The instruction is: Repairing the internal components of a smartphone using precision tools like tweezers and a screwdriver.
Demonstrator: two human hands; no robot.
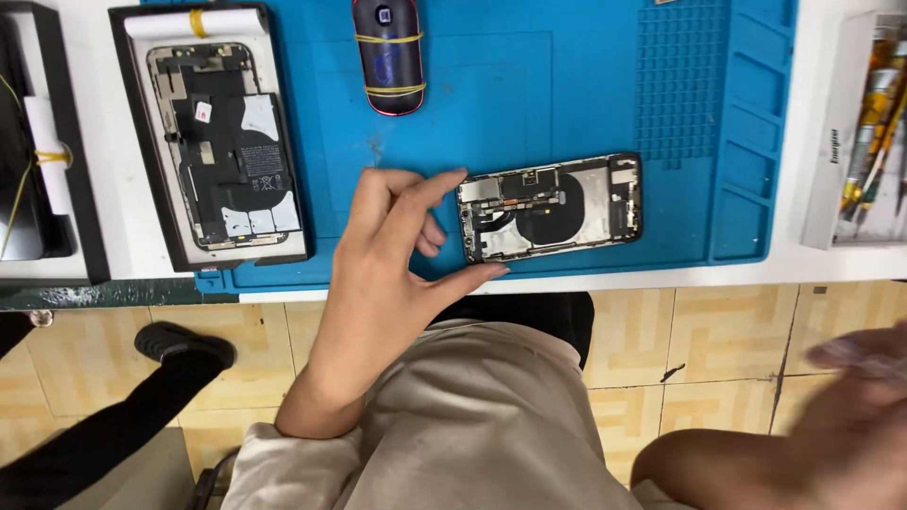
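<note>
We've got the opened phone chassis [551, 206] lying flat near the front edge of the blue repair mat [529, 94], long axis across the bench, internals up — the round black coil and the small boards are exposed. Left hand [392, 250] pinches its left end: forefinger on the top corner, thumb on the bottom corner, other fingers curled clear. Right hand [850, 406] is low by the knee, off the bench, motion-blurred; we can't tell whether it's open or holding anything.

To do this well, in our judgement:
- Keep the grip on the metal frame edges only — no fingertip on the flex cables or the coil.
- Press lightly down into the mat so the chassis doesn't skate; it sits close to the mat's lip and the table edge.
- Keep it flat, so anything loose inside stays in place.

Nearby: a second opened phone [219, 142] in a black tray on the left, a dark phone bound with yellow rubber bands [388, 52] at the top of the mat, a tool box [874, 132] at right.
</note>
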